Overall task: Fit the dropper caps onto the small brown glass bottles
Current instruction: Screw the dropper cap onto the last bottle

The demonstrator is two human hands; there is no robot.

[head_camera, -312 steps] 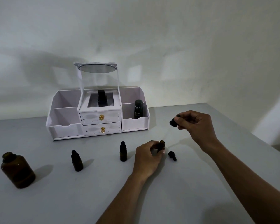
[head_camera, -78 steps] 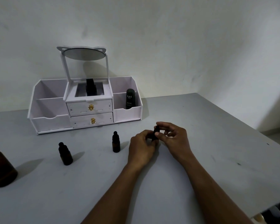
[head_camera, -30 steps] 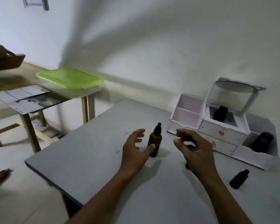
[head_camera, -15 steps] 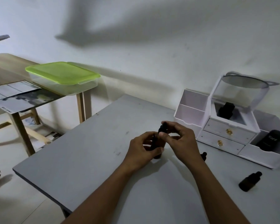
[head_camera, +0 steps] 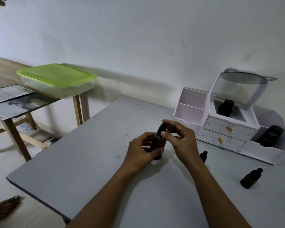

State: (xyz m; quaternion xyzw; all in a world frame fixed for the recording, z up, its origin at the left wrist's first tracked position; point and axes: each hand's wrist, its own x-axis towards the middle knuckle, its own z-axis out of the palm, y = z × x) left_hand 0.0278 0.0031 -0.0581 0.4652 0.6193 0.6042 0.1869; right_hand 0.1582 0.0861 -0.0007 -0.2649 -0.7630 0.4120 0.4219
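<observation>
A brown glass bottle (head_camera: 158,143) stands upright on the grey table (head_camera: 92,155), and my left hand (head_camera: 141,150) is wrapped around its body. My right hand (head_camera: 179,140) pinches the black dropper cap (head_camera: 160,129) on the bottle's neck between thumb and fingers. Two small capped brown bottles stand to the right: one (head_camera: 203,155) partly hidden behind my right wrist, another (head_camera: 251,178) near the right edge.
A white cosmetic organiser (head_camera: 227,129) with a mirror, two drawers and a black tube stands at the back right. Beyond the table's left edge is a wooden table (head_camera: 8,74) carrying a green-lidded plastic box (head_camera: 56,79) and papers. A bare foot (head_camera: 3,209) is on the floor at lower left.
In the last second both hands closed on the larger brown bottle, left on the body, right on the cap. My view has turned left compared with the older frames.
</observation>
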